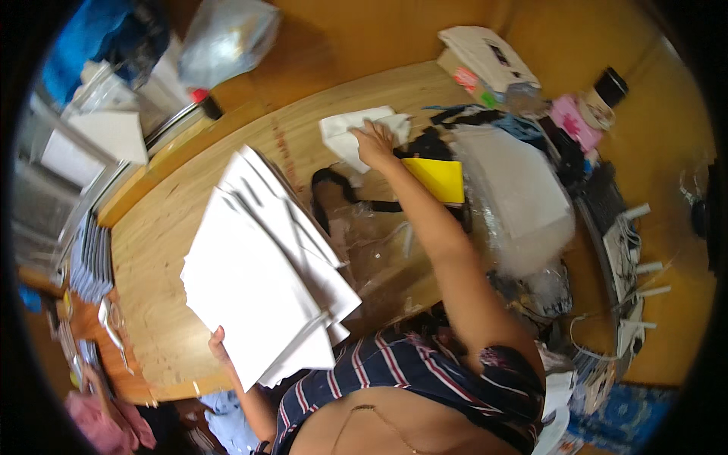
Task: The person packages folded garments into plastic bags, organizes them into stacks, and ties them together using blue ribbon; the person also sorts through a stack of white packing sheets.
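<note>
A thick stack of white sheets (265,273) is held above the near part of the wooden table (159,250), tilted, with its upper corner pointing toward the far edge and its lower corner near the person's torso. The sheets are fanned slightly, so that several edges show along the right side of the stack. The left hand (219,345) grips the stack at its lower left edge; only the fingertips show around that edge, closed on the paper, and the rest of the hand is hidden behind the sheets.

The right hand (374,142) is stretched out across the table with the arm nearly straight. Its fingers are spread and lie flat on a white folded sheet (350,135) resting near the table's far edge; they press on it rather than close around it.

Just beside that sheet, to the right of the forearm, lies a yellow card (436,178), partly over a black strap (341,189) that loops across the tabletop. Clear plastic wrapping (379,250) lies crumpled under the arm. Further right sits a large white bundle in clear plastic film (519,197), with dark items and a pink item (574,121) beyond it. A cardboard box (485,64) stands at the far right corner. At the left side, well apart from both hands, a row of grey stacked items (91,258) lines the table's edge.
</note>
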`<state>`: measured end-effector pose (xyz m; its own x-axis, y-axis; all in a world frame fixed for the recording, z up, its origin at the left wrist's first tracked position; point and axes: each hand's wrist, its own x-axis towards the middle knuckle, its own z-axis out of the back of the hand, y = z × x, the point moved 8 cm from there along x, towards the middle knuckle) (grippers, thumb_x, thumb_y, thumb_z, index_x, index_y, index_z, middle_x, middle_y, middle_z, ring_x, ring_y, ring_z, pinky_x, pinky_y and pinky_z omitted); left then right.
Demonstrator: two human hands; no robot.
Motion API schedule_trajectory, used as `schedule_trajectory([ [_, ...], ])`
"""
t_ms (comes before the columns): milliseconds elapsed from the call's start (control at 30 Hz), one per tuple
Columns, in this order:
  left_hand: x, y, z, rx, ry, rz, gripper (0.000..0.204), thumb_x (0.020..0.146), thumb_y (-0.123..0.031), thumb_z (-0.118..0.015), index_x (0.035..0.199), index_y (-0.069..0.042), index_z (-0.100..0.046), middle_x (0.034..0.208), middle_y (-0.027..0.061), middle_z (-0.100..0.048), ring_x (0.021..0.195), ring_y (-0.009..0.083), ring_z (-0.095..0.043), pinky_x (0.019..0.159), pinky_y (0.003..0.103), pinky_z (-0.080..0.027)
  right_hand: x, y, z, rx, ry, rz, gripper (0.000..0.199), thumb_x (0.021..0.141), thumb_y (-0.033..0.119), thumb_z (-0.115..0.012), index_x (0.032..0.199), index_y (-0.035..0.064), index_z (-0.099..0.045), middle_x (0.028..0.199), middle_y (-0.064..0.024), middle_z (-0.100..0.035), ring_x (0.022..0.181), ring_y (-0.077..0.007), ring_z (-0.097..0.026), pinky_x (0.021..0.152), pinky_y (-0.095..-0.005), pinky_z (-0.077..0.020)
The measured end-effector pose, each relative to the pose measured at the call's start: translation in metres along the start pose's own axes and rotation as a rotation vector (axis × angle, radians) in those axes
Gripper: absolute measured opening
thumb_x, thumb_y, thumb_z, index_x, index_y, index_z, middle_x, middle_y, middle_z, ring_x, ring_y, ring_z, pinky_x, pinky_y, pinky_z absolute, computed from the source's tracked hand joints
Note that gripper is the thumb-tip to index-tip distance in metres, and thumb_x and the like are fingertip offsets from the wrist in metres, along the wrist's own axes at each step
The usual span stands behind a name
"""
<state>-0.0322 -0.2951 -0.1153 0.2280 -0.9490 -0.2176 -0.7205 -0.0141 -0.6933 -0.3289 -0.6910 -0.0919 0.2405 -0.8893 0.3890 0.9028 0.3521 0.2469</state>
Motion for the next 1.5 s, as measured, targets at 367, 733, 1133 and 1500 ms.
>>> schedule_trajectory([
  [367,0.055,-0.015,0.009,1.068,-0.296,0.184,0.053,0.061,-0.004,-0.065,0.107,0.007,-0.039,0.095,0.0134,-0.051,0.09,0.0242,-0.048,0.082,0.035,-0.035,0.018,-0.113,0.122,0.542,-0.344,-0.085,0.037,0.054,0.02,-0.069,0.081,0.0004,-0.055,0.091,-0.0159,-0.053,0.089,-0.0292,-0.051,0.076,-0.0346,-0.0412],
  [733,0.069,0.002,0.005,1.208,-0.428,0.123,0.059,0.062,-0.01,-0.067,0.111,0.005,-0.038,0.099,0.0171,-0.05,0.09,0.025,-0.048,0.075,0.033,-0.04,-0.1,-0.351,0.356,0.048,-0.392,-0.36,0.047,0.067,0.005,-0.057,0.11,0.0211,-0.046,0.108,-0.0086,-0.05,0.099,-0.0237,-0.047,0.082,-0.0377,-0.0381],
  [1133,0.053,0.042,-0.004,0.52,-0.324,0.166,0.06,0.067,0.006,-0.054,0.12,0.001,-0.025,0.113,0.016,-0.042,0.102,0.0262,-0.044,0.086,0.035,-0.037,-0.089,-0.247,0.226,-0.004,-0.086,-0.066,0.041,0.065,-0.004,-0.052,0.104,0.0023,-0.049,0.108,-0.0145,-0.047,0.103,-0.0289,-0.042,0.087,-0.0317,-0.0334],
  [1500,0.04,0.03,0.001,0.677,-0.302,0.141,0.062,0.062,0.005,-0.057,0.117,0.001,-0.03,0.107,0.0161,-0.047,0.096,0.0258,-0.048,0.082,0.035,-0.04,-0.082,-0.035,0.076,0.601,0.712,-0.037,0.017,0.073,0.01,-0.05,0.085,0.0,-0.056,0.074,-0.0107,-0.058,0.06,-0.0171,-0.055,0.05,-0.0282,-0.0429],
])
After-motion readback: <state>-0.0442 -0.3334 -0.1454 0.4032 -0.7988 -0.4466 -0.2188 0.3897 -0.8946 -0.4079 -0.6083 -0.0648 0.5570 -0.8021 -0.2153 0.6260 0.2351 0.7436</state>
